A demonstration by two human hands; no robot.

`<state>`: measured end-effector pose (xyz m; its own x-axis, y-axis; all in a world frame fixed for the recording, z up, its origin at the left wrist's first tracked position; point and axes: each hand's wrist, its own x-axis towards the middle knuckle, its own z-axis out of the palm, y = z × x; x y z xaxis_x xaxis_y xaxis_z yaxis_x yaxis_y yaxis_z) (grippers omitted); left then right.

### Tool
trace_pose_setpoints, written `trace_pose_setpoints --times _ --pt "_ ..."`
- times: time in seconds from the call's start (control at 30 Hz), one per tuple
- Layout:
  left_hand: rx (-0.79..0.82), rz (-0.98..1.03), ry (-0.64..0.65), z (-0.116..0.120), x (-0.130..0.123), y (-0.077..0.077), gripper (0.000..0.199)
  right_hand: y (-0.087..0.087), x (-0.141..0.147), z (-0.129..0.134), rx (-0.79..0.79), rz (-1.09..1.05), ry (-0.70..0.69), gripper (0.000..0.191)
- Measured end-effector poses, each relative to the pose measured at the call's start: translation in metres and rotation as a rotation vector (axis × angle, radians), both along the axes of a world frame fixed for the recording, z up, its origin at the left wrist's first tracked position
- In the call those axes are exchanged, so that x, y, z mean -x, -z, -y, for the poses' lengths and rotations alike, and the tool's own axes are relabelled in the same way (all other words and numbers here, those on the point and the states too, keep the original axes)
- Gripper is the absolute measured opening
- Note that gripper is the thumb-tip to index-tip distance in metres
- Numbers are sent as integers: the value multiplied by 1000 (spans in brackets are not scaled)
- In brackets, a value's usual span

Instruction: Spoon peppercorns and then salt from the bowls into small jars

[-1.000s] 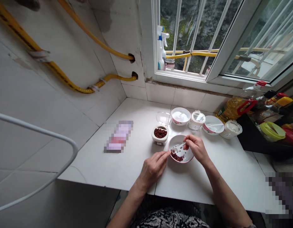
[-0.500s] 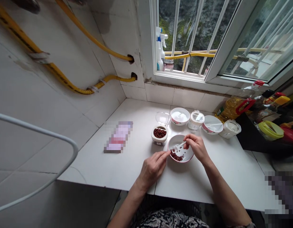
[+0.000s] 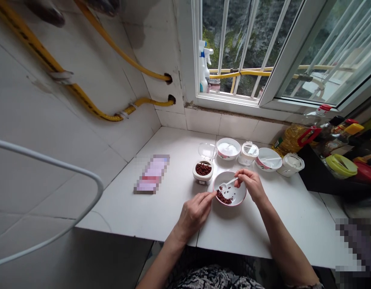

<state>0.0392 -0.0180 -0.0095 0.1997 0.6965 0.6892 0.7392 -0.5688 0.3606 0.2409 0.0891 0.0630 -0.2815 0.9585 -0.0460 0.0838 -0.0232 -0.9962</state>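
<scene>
Pinching white plastic spoon (image 3: 230, 183) with fingers of right hand (image 3: 251, 185), inside round white pink-rimmed bowl (image 3: 241, 191) of dark-red granules (image 3: 224, 198). Touching bowl at 8 o'clock with left hand (image 3: 194, 209); unable to judge finger grip.

Counted two hands. Bowls (image 3: 240, 196) numbered three: one between left hand (image 3: 195, 211) and right hand (image 3: 252, 185), two beyond. Small jars (image 3: 200, 179) were three: one ahead of the left hand, two beyond the right.
</scene>
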Motion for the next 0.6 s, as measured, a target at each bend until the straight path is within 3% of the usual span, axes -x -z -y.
trace_pose_setpoints --times 0.2,0.3,0.47,0.53,0.6 --pt "-6 -2 -1 0 0 1 43 -7 15 2 -142 -44 79 25" --pt "1 1 1 0 0 1 41 -10 31 8 -319 32 95 21" --pt "-13 4 -8 -1 0 2 42 -7 47 15 -792 315 19 17" --pt "-8 3 -6 -1 0 2 42 -8 47 16 -881 366 2 20" --pt "1 1 -3 0 0 1 43 -10 42 17 -865 356 23 19"
